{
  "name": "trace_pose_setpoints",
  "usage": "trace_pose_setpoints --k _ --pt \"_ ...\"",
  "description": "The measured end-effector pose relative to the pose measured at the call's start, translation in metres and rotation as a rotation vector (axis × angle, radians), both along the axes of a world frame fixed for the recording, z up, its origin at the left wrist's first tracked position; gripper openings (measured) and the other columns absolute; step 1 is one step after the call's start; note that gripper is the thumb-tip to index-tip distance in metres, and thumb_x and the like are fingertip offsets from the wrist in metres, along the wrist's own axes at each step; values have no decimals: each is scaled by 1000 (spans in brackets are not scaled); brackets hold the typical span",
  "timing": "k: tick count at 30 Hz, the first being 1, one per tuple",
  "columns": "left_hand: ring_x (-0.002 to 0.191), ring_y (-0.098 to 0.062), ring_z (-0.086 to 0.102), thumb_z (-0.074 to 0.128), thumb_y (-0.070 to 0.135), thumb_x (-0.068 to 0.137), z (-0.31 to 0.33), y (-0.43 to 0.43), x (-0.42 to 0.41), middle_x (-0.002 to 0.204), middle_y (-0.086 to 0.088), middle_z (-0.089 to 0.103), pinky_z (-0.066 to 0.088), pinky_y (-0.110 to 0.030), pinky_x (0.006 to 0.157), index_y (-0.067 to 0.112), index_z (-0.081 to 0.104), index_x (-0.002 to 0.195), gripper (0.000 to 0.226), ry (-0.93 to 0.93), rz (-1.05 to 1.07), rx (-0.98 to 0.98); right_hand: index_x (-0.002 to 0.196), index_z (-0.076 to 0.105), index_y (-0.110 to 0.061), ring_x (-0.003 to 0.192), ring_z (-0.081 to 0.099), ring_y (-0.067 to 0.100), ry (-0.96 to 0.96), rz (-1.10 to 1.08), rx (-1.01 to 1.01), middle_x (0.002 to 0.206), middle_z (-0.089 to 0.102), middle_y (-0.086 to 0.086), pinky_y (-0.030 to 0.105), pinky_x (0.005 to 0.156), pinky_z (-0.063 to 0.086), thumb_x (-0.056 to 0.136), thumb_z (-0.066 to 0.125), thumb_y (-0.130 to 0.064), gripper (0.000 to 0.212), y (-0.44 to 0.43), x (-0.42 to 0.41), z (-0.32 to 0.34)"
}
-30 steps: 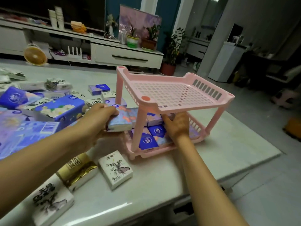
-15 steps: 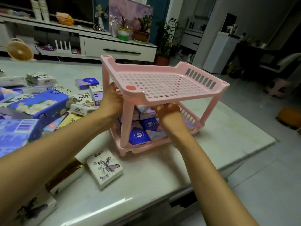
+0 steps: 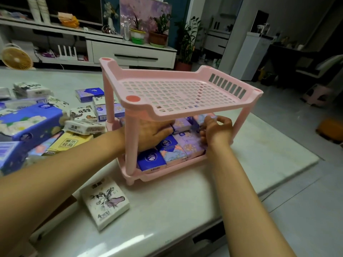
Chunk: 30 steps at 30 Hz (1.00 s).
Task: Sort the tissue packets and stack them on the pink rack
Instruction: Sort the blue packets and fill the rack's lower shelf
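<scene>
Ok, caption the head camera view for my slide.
Left hand and right hand set tissue packets on the lower shelf of the pink rack; loose packets lie on the table.

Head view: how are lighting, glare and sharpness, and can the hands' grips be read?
Head view: dim light, darkest at right; glare streak on the glossy pale table near its front edge; the top shelf of the pink plastic two-tier rack shades the left hand and right hand, so grips are unclear; the big blue tissue pack at left is soft; wide-angle stretch toward the edges.
</scene>
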<state>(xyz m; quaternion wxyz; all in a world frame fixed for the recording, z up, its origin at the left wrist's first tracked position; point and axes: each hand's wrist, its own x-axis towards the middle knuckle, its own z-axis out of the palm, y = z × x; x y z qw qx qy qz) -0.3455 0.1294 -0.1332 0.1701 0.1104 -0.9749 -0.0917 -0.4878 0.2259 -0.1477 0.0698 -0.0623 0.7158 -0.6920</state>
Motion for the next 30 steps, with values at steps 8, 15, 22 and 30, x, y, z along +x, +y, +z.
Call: trace_pose_setpoints --k 8,15,22,30 --pt "140 -15 21 28 49 96 -11 -11 -2 154 4 21 9 -16 107 28 23 146 55 -70 34 -24 92 44 -24 78 60 29 177 47 327 78 63 9 44 86 50 84 46 -33 12 -7 -17 -14" --pt "141 -16 19 34 42 96 -21 -15 -3 155 3 20 9 -20 108 31 18 147 55 -38 60 -55 117 55 -14 116 52 31 287 88 612 123 57 14 30 100 37 92 43 -28 31 -7 -17 -7" --pt "138 -11 21 38 36 97 -9 -8 6 148 5 29 -9 6 93 16 35 141 49 191 17 148 125 52 -12 111 55 30 350 109 513 121 60 12 24 88 39 89 46 -13 36 6 6 6" --pt "110 9 46 46 23 94 2 5 135 127 16 50 37 -5 88 28 44 130 37 366 109 366 81 68 -14 50 52 -1 555 410 358 66 64 -9 8 48 38 84 53 1 21 76 93 20"
